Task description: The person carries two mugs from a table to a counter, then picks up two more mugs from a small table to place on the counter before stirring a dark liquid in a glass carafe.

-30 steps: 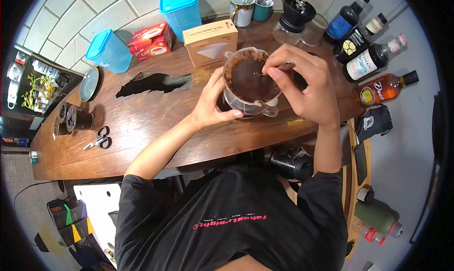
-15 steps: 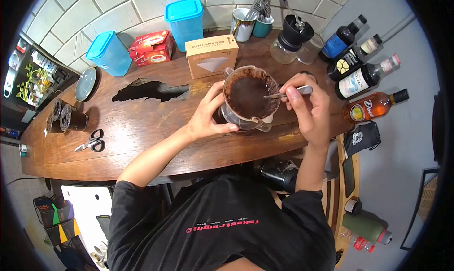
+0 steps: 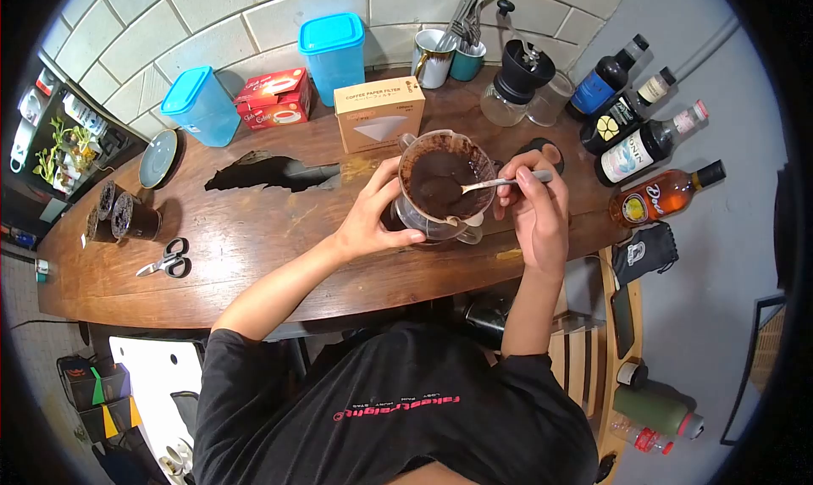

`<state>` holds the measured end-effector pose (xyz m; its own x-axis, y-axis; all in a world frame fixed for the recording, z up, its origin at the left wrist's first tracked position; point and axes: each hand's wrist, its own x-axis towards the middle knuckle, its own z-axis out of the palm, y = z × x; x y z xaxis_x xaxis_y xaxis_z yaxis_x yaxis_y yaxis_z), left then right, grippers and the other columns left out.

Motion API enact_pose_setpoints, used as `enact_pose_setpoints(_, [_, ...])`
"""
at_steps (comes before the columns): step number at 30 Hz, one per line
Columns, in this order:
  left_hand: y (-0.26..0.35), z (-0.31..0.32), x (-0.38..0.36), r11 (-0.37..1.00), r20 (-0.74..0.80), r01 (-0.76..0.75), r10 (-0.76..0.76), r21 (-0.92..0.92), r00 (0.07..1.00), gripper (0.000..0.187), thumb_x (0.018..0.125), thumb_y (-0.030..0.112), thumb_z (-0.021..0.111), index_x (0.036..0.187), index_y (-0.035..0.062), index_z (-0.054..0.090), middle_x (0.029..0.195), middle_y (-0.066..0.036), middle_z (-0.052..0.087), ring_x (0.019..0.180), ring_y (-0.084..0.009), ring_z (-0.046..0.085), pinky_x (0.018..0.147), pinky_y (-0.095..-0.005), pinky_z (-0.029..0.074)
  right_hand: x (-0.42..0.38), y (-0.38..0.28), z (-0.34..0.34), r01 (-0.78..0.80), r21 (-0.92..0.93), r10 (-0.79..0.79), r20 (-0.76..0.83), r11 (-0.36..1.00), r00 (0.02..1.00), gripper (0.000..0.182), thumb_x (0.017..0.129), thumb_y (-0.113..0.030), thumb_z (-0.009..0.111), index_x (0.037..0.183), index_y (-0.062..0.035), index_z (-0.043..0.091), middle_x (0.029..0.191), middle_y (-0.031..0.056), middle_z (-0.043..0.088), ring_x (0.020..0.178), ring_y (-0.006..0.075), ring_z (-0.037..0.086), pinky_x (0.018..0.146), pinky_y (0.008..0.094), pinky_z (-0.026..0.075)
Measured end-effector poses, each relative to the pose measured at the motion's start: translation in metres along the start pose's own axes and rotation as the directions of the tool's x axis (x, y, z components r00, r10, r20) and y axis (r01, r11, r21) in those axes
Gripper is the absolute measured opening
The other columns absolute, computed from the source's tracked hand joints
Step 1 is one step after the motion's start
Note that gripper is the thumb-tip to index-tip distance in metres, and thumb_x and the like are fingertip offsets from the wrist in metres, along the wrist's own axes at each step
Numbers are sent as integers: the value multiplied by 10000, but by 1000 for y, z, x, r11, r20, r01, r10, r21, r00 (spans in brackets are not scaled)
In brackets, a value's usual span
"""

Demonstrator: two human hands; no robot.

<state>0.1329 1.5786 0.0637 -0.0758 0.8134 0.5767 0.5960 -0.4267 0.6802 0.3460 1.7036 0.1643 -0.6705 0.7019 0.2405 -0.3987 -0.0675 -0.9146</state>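
In the middle of the head view a coffee dripper (image 3: pixel 484 205) lined with a filter sits over a clear glass server (image 3: pixel 423 222). Dark wet coffee (image 3: pixel 434 180) fills much of it, with grounds clinging to the filter's sides. My left hand (image 3: pixel 373 216) curves around the left side of the dripper and server, thumb at the front. A metal spoon (image 3: pixel 508 181) is pinched in my right hand (image 3: pixel 539 218), to the right of the dripper. Its bowl end rests at the coffee's surface.
Behind the dripper stands a coffee filter box (image 3: pixel 379 116). A hand grinder (image 3: pixel 517 83) and several syrup bottles (image 3: pixel 656 197) line the right. Scissors (image 3: pixel 174 259) lie left, near a jagged hole (image 3: pixel 271 173) in the wooden table (image 3: pixel 254 265). Lidded blue containers (image 3: pixel 332 61) stand at the back.
My right hand has moved slightly left and down, and the spoon's tip has shifted toward the dripper's middle. The coffee's surface looks lower. My left hand keeps its hold.
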Motion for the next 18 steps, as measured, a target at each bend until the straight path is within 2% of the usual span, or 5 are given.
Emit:
enact_pose_setpoints(3, [1,0,1,1000,-2,-2,2,-1,1000,800,696,416,827,1316,9,526,1431,-215,385,1335,-395,405,1097,-482,353,1,2,-3,-18,44,16,35,999,999,171,999,-179,541,982,-14,583,859,58,598,739,108,564,625,267,485])
enact_pose_setpoints(7, [0,1,-2,1000,0,13,-13,3,1000,782,705,415,823,1303,4,531,1435,-221,375,1335,-396,404,1096,-481,353,2,-3,-1,23,6,-23,35,1000,999,173,1001,-178,545,976,-12,583,851,62,596,738,116,561,638,272,488])
enact_pose_setpoints(10, [-1,1,-2,1000,14,6,-6,17,1000,770,713,410,820,1298,1,531,1440,-224,365,1333,-397,407,1097,-478,354,1,-12,4,134,-99,-127,67,986,990,194,1004,-182,552,971,8,580,862,72,597,742,118,559,656,267,485])
enact_pose_setpoints(12, [-1,0,-2,1000,16,5,-5,7,1000,766,716,402,820,1299,0,529,1440,-222,364,1332,-397,408,1097,-475,356,0,-18,8,248,-236,-216,151,940,965,189,999,-152,565,966,33,582,876,81,598,753,111,561,669,253,476])
enact_pose_setpoints(18, [7,-2,2,999,15,2,-1,-32,1000,758,726,369,821,1309,-6,512,1431,-216,369,1327,-391,412,1093,-465,364,-15,-38,22,357,-450,-283,226,819,932,118,960,-71,608,929,43,612,893,91,616,735,102,559,679,229,456])
